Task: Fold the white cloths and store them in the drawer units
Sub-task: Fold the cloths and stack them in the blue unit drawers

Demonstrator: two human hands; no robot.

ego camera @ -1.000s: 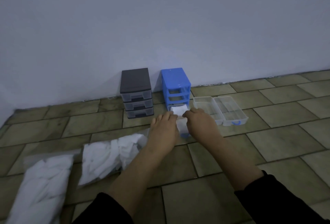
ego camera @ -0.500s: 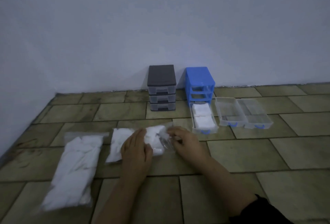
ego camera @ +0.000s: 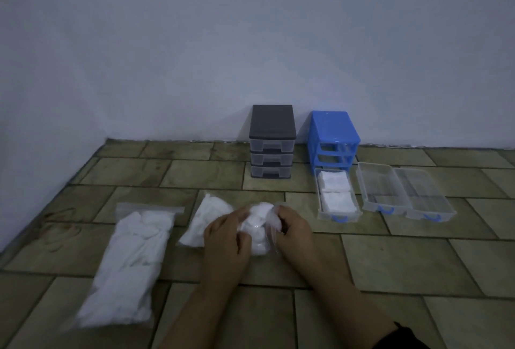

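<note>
Lower left of the frame: sealed zip bag packed with white cloths, flat on the tiled floor, untouched. Centre, lower half: second clear bag of unfolded white cloths, now worked by both hands, where a second ago the same hands were up at the blue unit setting a folded cloth into its drawer. Left hand curled over the bag's middle, grasping plastic and cloth together; right hand pinching the loose plastic at the bag's right end, apparently the mouth, though blur hides whether it is open. Bunched cloth bulging between the two hands, inside the plastic or partly drawn out, cannot be told. Centre, against the wall: dark grey three-drawer unit, all drawers closed. Just right of it: blue drawer unit, all three bays empty. In front of it on the floor: removed clear drawer holding two folded cloths, one behind the other. Right of that, side by side and touching: two more clear drawers, nothing visible in either. Meaning of the shift from drawer back to bag: one storing cycle closed, next cloth being fetched for folding; judged early in the task, with two bags of cloths left and most drawer space unfilled.
</note>
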